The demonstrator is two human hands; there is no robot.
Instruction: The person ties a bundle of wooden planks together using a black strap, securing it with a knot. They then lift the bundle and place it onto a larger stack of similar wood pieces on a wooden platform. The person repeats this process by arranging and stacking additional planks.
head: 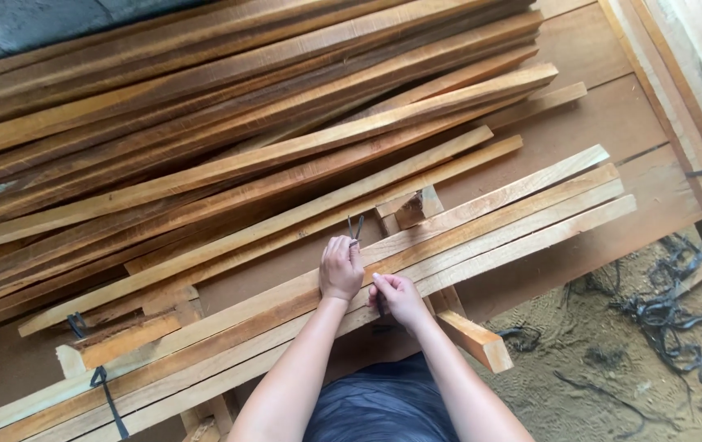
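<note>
While both hands are working at the frame's centre, the left hand [340, 268] is gripping a dark strap [355, 228] whose ends are sticking up just above its knuckles, and the right hand [398, 298] is pinching at the same spot from the lower right. Beneath them a bundle of pale slats [498, 225] is lying with its long axis running lower left to upper right. A loose slat pile [228, 123] is crowding the upper left; the sandy floor [605, 352] is lying open lower right.

Woodworking yard: stacked sawn timber slats [269, 155], sawdust floor [605, 352].
</note>
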